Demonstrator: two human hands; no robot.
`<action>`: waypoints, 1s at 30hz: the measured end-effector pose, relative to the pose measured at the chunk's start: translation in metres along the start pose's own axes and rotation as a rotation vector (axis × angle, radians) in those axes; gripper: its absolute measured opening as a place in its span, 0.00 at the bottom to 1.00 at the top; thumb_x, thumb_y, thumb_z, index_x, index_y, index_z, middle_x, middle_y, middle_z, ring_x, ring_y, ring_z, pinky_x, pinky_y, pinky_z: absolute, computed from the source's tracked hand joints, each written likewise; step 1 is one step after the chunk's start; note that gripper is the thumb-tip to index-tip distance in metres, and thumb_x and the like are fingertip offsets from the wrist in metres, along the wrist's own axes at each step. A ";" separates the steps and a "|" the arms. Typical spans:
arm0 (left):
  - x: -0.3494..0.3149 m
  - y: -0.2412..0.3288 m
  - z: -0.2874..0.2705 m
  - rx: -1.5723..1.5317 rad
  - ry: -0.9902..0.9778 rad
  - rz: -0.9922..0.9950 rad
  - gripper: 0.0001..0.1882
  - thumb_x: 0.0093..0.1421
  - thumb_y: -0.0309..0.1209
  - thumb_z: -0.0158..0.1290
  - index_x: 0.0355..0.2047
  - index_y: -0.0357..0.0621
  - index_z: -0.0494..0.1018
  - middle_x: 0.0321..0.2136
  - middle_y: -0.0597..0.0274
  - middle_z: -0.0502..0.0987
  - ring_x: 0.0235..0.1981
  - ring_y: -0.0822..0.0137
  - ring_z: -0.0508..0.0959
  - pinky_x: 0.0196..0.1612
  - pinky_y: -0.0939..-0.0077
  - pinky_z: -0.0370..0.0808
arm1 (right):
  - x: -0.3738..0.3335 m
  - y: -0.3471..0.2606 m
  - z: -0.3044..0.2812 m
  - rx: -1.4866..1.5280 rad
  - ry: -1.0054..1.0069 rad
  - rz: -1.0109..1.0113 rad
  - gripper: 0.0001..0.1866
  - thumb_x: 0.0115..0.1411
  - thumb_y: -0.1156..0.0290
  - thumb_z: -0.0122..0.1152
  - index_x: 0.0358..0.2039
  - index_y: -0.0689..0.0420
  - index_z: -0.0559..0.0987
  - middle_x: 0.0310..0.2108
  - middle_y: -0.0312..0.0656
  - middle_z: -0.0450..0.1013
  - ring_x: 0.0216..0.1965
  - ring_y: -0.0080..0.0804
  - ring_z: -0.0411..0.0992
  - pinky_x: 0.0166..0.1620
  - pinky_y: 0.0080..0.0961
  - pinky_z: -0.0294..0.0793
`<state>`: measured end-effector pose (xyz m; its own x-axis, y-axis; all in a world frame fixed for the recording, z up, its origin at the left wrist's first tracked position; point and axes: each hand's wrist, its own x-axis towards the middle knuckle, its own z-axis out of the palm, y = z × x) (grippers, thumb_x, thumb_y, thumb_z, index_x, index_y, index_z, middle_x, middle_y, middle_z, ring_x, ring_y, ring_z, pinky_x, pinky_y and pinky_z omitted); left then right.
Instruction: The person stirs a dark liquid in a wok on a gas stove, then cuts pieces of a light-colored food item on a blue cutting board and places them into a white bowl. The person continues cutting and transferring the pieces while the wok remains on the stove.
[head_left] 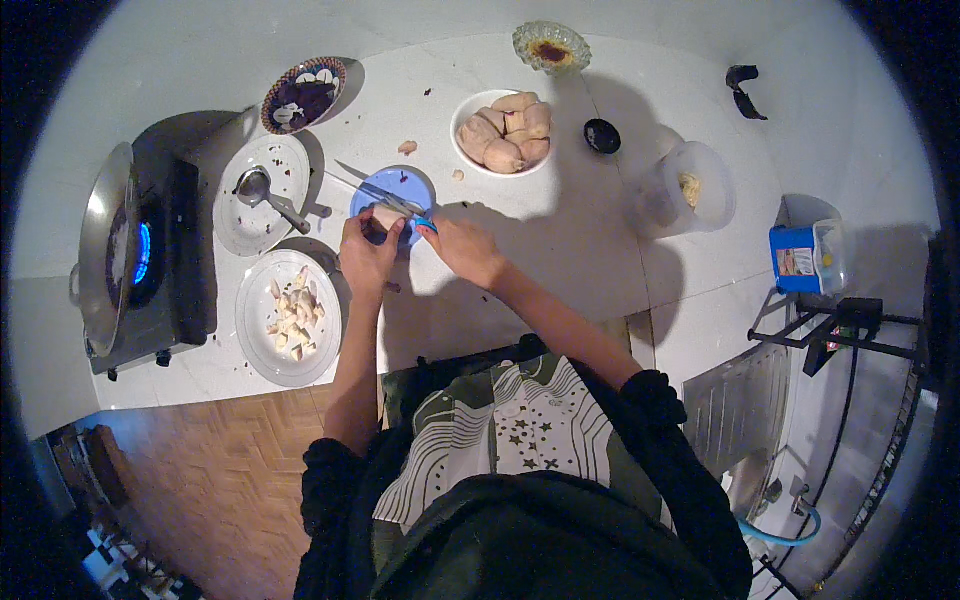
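My left hand (368, 252) pinches a pale, peeled chunk (386, 216) against a round blue plastic board or lid (412, 180). I cannot tell the chunk's exact kind. In my right hand (464, 248) is a knife (378, 190) with a blue handle, its blade lying over the chunk and pointing to the far left. A white bowl (464, 120) beyond my right hand holds several larger pale, pinkish pieces. Small cut pale pieces (296, 325) lie on a white plate (262, 362) beside my left forearm.
At the left a wok (105, 250) sits over a lit gas stove (185, 260). A ladle (258, 188) rests on a second plate (238, 232). Farther back are a patterned bowl of dark scraps (267, 105) and a glass dish (575, 50). A plastic tub (715, 190) and a sink (735, 400) are at the right.
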<state>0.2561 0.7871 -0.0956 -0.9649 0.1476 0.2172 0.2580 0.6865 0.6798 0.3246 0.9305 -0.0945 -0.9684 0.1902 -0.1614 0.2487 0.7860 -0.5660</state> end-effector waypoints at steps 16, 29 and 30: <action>0.004 0.000 -0.001 -0.008 -0.037 -0.026 0.25 0.41 0.43 0.63 0.32 0.35 0.71 0.26 0.52 0.76 0.28 0.57 0.77 0.34 0.68 0.72 | -0.007 0.008 -0.008 -0.001 0.035 -0.011 0.25 0.60 0.49 0.41 0.31 0.61 0.73 0.26 0.56 0.72 0.30 0.55 0.71 0.32 0.47 0.70; 0.006 -0.006 0.004 -0.020 -0.042 -0.011 0.28 0.41 0.45 0.63 0.34 0.34 0.71 0.30 0.50 0.75 0.32 0.56 0.77 0.37 0.67 0.72 | -0.002 0.032 0.020 0.058 0.306 -0.195 0.25 0.59 0.48 0.40 0.39 0.59 0.71 0.23 0.54 0.72 0.25 0.55 0.71 0.29 0.47 0.70; 0.006 -0.007 0.003 -0.027 -0.059 -0.025 0.28 0.41 0.45 0.63 0.34 0.34 0.71 0.30 0.50 0.75 0.32 0.57 0.77 0.37 0.67 0.72 | -0.005 0.028 0.015 -0.003 0.244 -0.146 0.25 0.59 0.49 0.40 0.40 0.58 0.70 0.23 0.54 0.72 0.25 0.54 0.71 0.29 0.46 0.70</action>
<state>0.2482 0.7858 -0.1013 -0.9721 0.1728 0.1585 0.2340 0.6713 0.7033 0.3368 0.9427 -0.1211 -0.9701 0.2100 0.1214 0.1061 0.8172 -0.5665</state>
